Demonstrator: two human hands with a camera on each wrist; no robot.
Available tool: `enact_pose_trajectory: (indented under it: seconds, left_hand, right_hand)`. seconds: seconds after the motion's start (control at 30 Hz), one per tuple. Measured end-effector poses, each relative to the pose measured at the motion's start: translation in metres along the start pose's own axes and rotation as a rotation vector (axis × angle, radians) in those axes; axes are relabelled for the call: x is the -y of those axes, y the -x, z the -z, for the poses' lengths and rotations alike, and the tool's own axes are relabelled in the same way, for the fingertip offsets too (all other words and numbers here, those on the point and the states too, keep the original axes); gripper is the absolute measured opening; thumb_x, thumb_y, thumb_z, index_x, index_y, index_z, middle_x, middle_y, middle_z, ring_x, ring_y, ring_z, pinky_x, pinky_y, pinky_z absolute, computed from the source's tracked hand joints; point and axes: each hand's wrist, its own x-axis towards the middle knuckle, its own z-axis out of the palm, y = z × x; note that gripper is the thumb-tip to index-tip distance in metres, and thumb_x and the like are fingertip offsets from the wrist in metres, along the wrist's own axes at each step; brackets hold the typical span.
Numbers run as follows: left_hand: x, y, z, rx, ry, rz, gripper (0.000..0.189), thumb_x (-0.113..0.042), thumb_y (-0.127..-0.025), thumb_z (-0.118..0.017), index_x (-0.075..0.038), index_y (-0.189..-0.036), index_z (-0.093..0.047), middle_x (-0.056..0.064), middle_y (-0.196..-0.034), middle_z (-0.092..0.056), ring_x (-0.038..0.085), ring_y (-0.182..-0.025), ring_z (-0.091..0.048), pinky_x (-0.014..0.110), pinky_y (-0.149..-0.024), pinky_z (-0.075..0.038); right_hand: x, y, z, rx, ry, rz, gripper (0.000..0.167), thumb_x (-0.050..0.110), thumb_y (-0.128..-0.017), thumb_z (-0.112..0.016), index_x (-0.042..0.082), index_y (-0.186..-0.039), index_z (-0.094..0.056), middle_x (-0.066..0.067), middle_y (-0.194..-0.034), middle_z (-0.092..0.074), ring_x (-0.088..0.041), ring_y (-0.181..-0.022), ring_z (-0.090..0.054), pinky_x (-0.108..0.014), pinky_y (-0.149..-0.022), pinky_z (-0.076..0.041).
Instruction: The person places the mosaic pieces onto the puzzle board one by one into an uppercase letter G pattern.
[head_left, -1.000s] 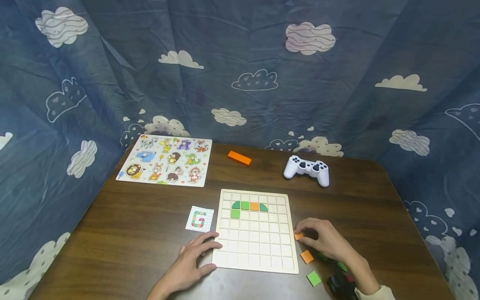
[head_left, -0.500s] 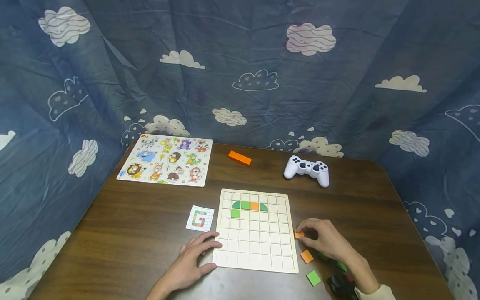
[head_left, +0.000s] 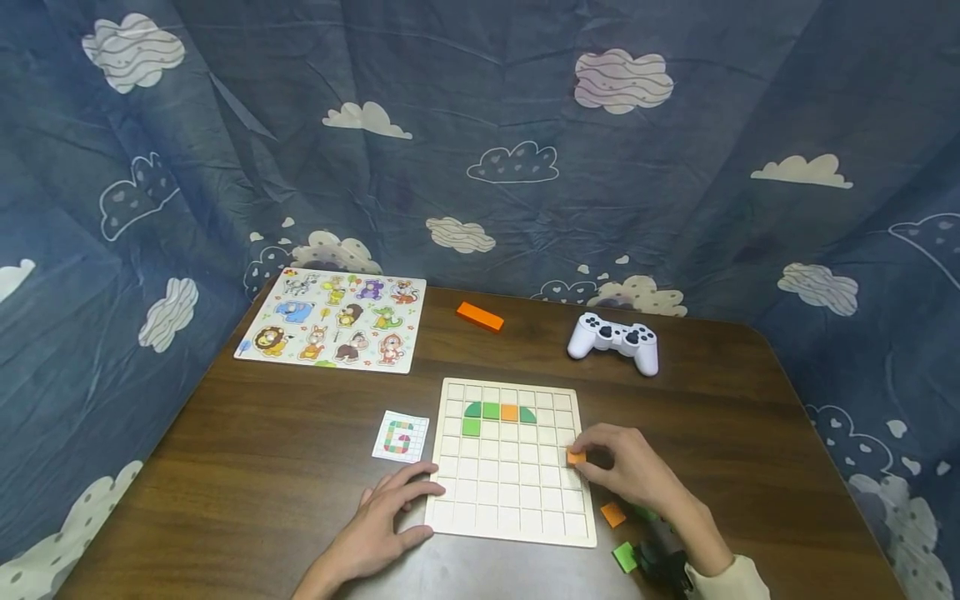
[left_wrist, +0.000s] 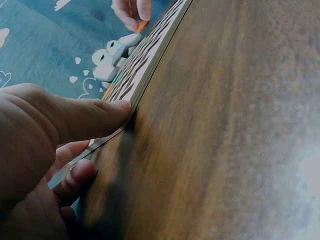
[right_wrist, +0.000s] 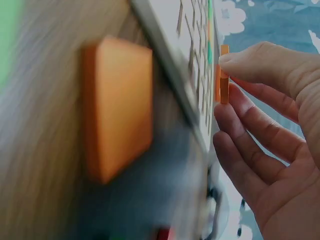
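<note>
My right hand (head_left: 636, 468) pinches an orange square tile (head_left: 575, 457) between thumb and fingers, over the right edge of the pale gridded board (head_left: 508, 498). In the right wrist view the tile (right_wrist: 224, 91) stands on edge in that pinch. My left hand (head_left: 373, 527) rests at the board's left edge, its fingertips on the rim and its thumb (left_wrist: 95, 119) against the near-left side. Set in the board's upper rows are a green square (head_left: 491, 411), an orange square (head_left: 509, 413), a light green square (head_left: 470, 427) and two dark green rounded pieces (head_left: 528, 415).
Beside the board's left edge lies a pattern card (head_left: 401, 436). Loose orange (head_left: 612, 514) and green (head_left: 625, 557) tiles lie at lower right, near a dark object. Farther back are an animal puzzle (head_left: 333, 321), an orange block (head_left: 480, 317) and a white game controller (head_left: 613, 342).
My right hand has carried the orange tile left and slightly away from me, from beside the board to over its right edge. My left hand has stayed in place.
</note>
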Motion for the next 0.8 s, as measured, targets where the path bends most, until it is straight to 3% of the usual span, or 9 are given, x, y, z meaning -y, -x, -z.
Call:
enact_pose_trajectory:
  seconds: [0.4, 0.8]
  left_hand:
    - [0.003, 0.002, 0.001, -0.013, -0.006, -0.017, 0.046, -0.019, -0.082, -0.08, -0.034, -0.123, -0.065, -0.006, -0.15, -0.049, 0.025, -0.131, -0.047, 0.053, -0.091, -0.028]
    - [0.002, 0.0, -0.001, -0.005, -0.012, -0.007, 0.047, -0.021, -0.082, -0.08, -0.035, -0.124, -0.065, -0.007, -0.15, -0.049, 0.022, -0.126, -0.048, 0.045, -0.088, -0.028]
  right_hand:
    - [0.032, -0.029, -0.02, -0.013, 0.014, 0.11, 0.016, 0.011, -0.079, -0.08, 0.014, -0.094, -0.075, 0.006, -0.095, -0.074, -0.011, -0.092, -0.066, -0.036, -0.084, -0.054]
    - [0.068, -0.06, -0.045, 0.04, -0.007, 0.124, 0.016, 0.011, -0.08, -0.077, 0.012, -0.096, -0.075, 0.004, -0.093, -0.073, -0.013, -0.082, -0.061, -0.031, -0.08, -0.051]
